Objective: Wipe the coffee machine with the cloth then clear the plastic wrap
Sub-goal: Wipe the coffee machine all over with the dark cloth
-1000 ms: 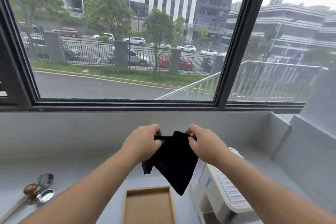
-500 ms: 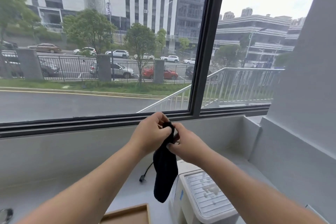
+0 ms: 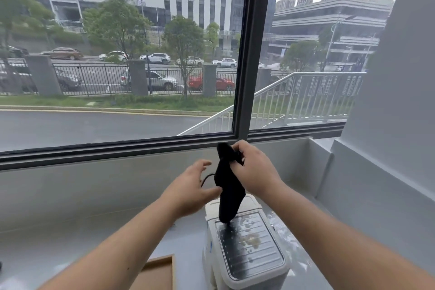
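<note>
A black cloth [image 3: 227,192] hangs folded in the air, pinched at its top by my right hand [image 3: 253,168]. Its lower tip dangles just over the white coffee machine [image 3: 244,247], whose grey ribbed top has pale and brownish stains. My left hand [image 3: 191,189] is beside the cloth with fingers spread, the thumb touching the cloth's left edge. Crumpled clear plastic wrap [image 3: 286,238] lies on the counter along the machine's right side.
A wooden tray [image 3: 160,274] sits at the bottom left of the machine. A black power cord [image 3: 206,178] runs behind my left hand. The grey counter [image 3: 70,231] ends at a low wall under the window, and a grey wall [image 3: 376,172] closes the right side.
My left hand has let go of the cloth's top and opened beside it. The right hand keeps the cloth, which has moved right and now hangs over the machine. The view has swung right.
</note>
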